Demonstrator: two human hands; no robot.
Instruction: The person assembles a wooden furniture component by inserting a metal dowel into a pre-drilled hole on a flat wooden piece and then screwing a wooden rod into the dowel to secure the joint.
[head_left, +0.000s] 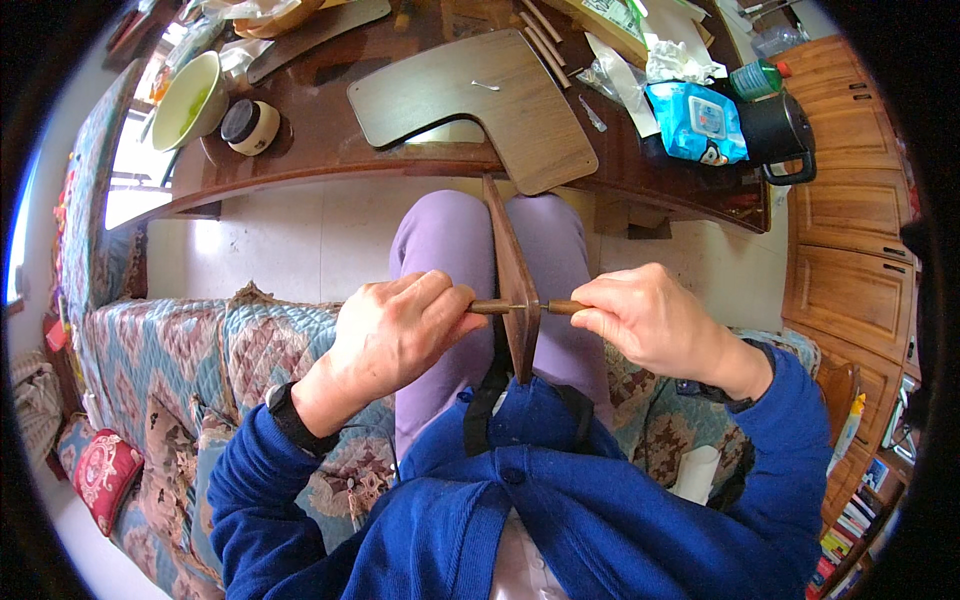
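Note:
A dark brown wooden board (512,260) stands on edge between my knees, seen nearly edge-on, with its far end by the table edge. From the left, my left hand (400,322) pinches a short brown wooden rod (491,307) whose end meets the board's face. On the opposite side, my right hand (655,318) grips a second brown wooden rod (564,307), in line with the first. A thin light-coloured piece bridges the small gap between this rod and the board; its exact form is too small to tell.
On the table lie an L-shaped wood-grain panel (470,90), several loose rods (545,45), a blue wipes pack (698,122), a black kettle (785,135), a lidded jar (250,127) and a pale green bowl (192,103). I sit on a quilted sofa (200,340).

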